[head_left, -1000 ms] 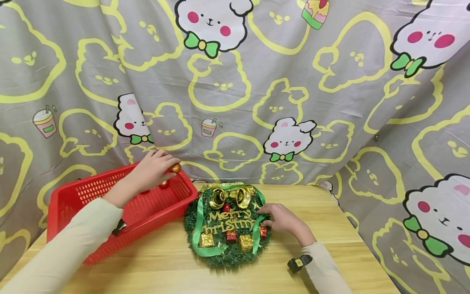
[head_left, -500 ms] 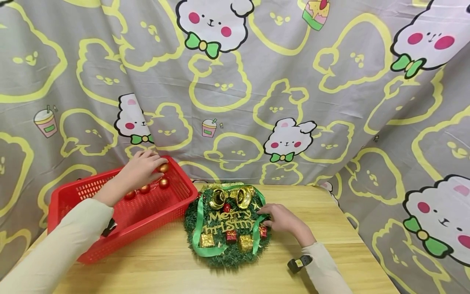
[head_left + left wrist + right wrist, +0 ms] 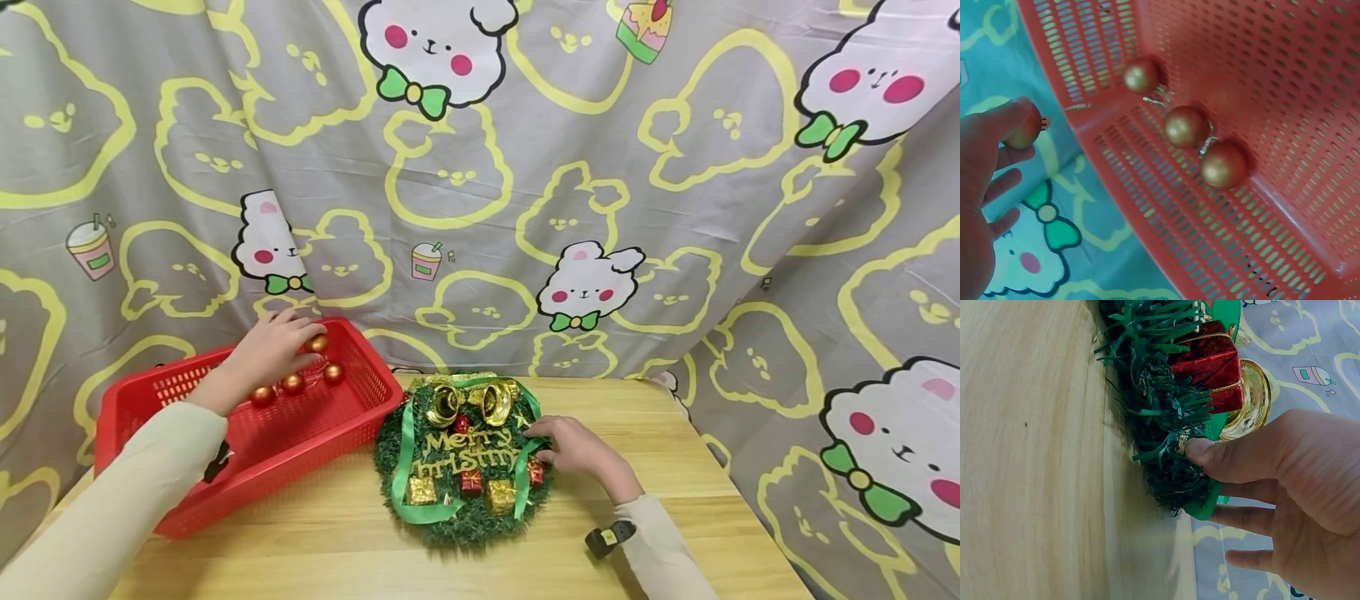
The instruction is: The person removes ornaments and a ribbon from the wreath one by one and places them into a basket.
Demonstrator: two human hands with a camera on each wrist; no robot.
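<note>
My left hand (image 3: pixel 273 346) is over the red basket's back right corner, pinching a gold Christmas bauble (image 3: pixel 318 342) between thumb and fingers. The left wrist view shows that bauble (image 3: pixel 1024 132) with its cap pointing toward the basket. Three more gold baubles (image 3: pixel 333 373) lie in a row inside the red plastic basket (image 3: pixel 300 450). To the right, a green tinsel Christmas wreath (image 3: pixel 465 532) lies on the table. On its right edge my right hand (image 3: pixel 577 450) grips the tinsel, thumb on top, beside a green ribbon (image 3: pixel 1205 503); part of the fingers is hidden behind.
The wreath carries gold bells (image 3: pixel 495 404), gold lettering (image 3: pixel 465 450), and small red and gold gift boxes (image 3: pixel 471 482). A wooden table (image 3: pixel 337 550) bears everything, and a patterned curtain (image 3: pixel 480 250) hangs behind it.
My left hand has moved left and slightly down over the basket with the bauble, bringing the other baubles into view. My right hand has stayed on the wreath.
</note>
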